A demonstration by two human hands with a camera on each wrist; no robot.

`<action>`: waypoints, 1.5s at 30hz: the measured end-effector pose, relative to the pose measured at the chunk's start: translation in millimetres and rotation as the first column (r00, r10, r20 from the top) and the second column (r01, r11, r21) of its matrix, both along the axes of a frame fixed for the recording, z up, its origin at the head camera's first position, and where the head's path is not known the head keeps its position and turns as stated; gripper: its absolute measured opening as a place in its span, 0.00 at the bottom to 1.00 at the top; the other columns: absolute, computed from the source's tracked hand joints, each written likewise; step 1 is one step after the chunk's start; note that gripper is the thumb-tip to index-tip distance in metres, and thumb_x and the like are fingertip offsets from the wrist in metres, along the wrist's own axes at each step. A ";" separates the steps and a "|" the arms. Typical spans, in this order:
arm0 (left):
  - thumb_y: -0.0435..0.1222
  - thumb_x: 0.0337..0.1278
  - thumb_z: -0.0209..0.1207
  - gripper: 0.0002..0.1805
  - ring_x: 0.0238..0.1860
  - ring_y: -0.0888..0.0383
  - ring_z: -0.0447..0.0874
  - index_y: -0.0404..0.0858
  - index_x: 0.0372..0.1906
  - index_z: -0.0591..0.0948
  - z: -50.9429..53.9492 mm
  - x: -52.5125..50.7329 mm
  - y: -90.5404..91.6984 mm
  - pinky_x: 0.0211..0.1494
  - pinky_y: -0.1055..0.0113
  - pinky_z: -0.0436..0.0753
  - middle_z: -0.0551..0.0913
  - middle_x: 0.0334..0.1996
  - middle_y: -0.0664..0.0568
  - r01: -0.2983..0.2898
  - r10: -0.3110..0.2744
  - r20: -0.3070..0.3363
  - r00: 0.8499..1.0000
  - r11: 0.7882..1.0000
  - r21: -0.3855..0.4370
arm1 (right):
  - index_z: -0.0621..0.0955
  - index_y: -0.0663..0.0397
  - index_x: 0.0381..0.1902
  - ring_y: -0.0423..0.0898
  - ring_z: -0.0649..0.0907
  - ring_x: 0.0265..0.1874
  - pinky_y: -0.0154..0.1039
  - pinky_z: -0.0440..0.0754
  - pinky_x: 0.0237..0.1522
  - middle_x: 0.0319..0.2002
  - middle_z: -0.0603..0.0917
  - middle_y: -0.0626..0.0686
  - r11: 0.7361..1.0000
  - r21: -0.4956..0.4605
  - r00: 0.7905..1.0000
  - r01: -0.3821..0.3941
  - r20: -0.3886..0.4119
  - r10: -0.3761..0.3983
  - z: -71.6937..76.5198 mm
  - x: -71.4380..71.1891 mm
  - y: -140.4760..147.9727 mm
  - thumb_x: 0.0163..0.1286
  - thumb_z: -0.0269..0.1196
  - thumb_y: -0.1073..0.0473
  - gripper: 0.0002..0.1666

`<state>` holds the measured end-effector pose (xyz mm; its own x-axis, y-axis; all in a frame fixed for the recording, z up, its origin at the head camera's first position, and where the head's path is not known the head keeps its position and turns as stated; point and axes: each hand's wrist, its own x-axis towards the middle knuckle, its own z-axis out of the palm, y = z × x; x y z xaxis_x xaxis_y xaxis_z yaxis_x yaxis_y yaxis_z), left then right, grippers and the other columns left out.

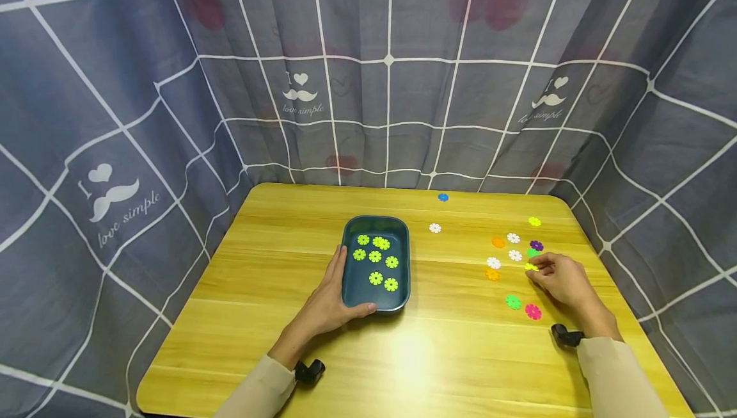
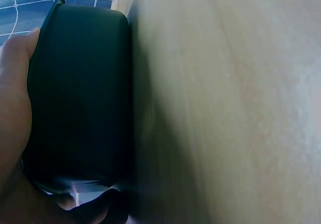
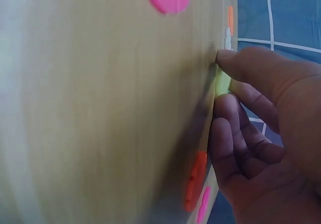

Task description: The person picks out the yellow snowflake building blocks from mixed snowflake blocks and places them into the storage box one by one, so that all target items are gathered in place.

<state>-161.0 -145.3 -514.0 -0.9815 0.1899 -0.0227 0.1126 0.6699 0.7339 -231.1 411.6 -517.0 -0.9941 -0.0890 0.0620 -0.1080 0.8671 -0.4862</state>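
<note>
A dark blue-green rectangular tray [image 1: 376,297] stands on the table with several yellow-green flower-shaped discs [image 1: 375,256] spread over its floor. My left hand [image 1: 325,303] grips the tray's near left corner, thumb over the near rim and fingers along the left side. In the left wrist view the tray's outer wall [image 2: 80,93] fills the space beside the hand. On the right, my right hand [image 1: 567,283] pinches a yellow flower disc [image 3: 222,81] between thumb and fingers, low at the tabletop. A green disc [image 1: 533,253] lies just beyond these fingertips, partly covered.
Loose flower discs lie around the right hand: white [image 1: 515,255], orange [image 1: 492,274], purple [image 1: 537,245], yellow [image 1: 535,221], green [image 1: 514,302] and pink [image 1: 533,312]. A blue disc [image 1: 443,197] is near the back edge. A grid-patterned curtain [image 1: 357,85] encloses the wooden table [image 1: 276,226].
</note>
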 end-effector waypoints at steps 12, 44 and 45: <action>0.61 0.59 0.86 0.81 0.95 0.29 0.59 0.47 1.00 0.39 0.3 -0.7 -0.1 0.84 0.23 0.75 0.37 1.00 0.46 -0.005 0.005 0.003 1.000 1.000 0.000 | 0.90 0.68 0.58 0.52 0.93 0.41 0.30 0.83 0.41 0.45 0.96 0.64 0.999 -0.029 0.999 0.042 -0.003 -0.042 0.0 -0.1 -4.6 0.80 0.79 0.55 0.22; 0.62 0.58 0.86 0.82 0.93 0.28 0.63 0.48 1.00 0.39 -2.1 0.2 -0.2 0.81 0.24 0.78 0.37 1.00 0.48 -0.003 0.003 -0.006 1.000 1.000 -0.002 | 0.92 0.59 0.65 0.64 0.98 0.51 0.60 0.95 0.52 0.62 0.89 0.69 0.995 -0.091 0.997 -0.037 -0.068 0.031 19.0 -2.1 -47.5 0.83 0.76 0.55 0.20; 0.62 0.58 0.86 0.82 0.93 0.28 0.63 0.48 1.00 0.39 -2.1 0.3 -0.3 0.81 0.24 0.78 0.37 1.00 0.48 -0.004 0.004 -0.005 1.000 1.000 -0.001 | 0.92 0.59 0.65 0.64 0.97 0.51 0.60 0.95 0.52 0.63 0.89 0.70 0.995 -0.090 0.997 -0.040 -0.062 0.034 19.7 -2.2 -49.3 0.83 0.76 0.55 0.20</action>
<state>-160.7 -145.6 -516.1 -0.9824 0.1858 -0.0177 0.1137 0.6710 0.7327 -233.3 362.3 -497.3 -0.9844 -0.1166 0.1314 -0.1705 0.8143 -0.5549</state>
